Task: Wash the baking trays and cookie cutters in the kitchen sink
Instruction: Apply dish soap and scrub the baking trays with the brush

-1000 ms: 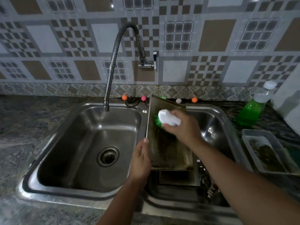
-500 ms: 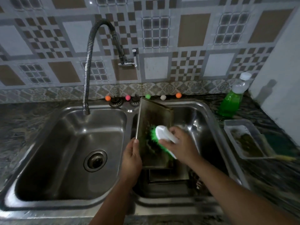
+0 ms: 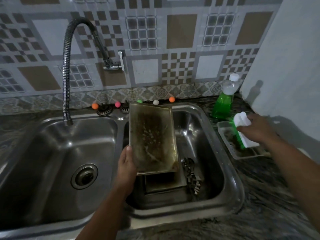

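Head view: at centre frame, your left hand (image 3: 127, 168) grips the lower left edge of a stained metal baking tray (image 3: 153, 137), thumb laid up its rim, propping it tilted over the right basin of a steel double sink (image 3: 230, 172); the tray's face is browned with baked-on residue and flecked with pale suds. Below it, on the basin floor, lies a second baking tray (image 3: 164, 182), partly hidden, and just to its right a dark heap of metal cookie cutters (image 3: 191, 175), too blurred to tell their shapes. At the right edge of the frame, your right hand (image 3: 256, 129) curls round the white handle of a scrub brush (image 3: 241, 131), holding its green bristles down into a clear plastic container (image 3: 242, 146) of murky liquid that sits on the dark stone counter (image 3: 259, 205). Just behind the container stands a clear bottle of green dish soap (image 3: 223, 103) with a white cap. In the left half of the frame, the left basin shows its drain strainer (image 3: 84, 176), with the flexible coiled faucet (image 3: 66, 70) arched above it from the patterned tile wall. Five small coloured balls (image 3: 155, 102) line the back ledge behind the sink.
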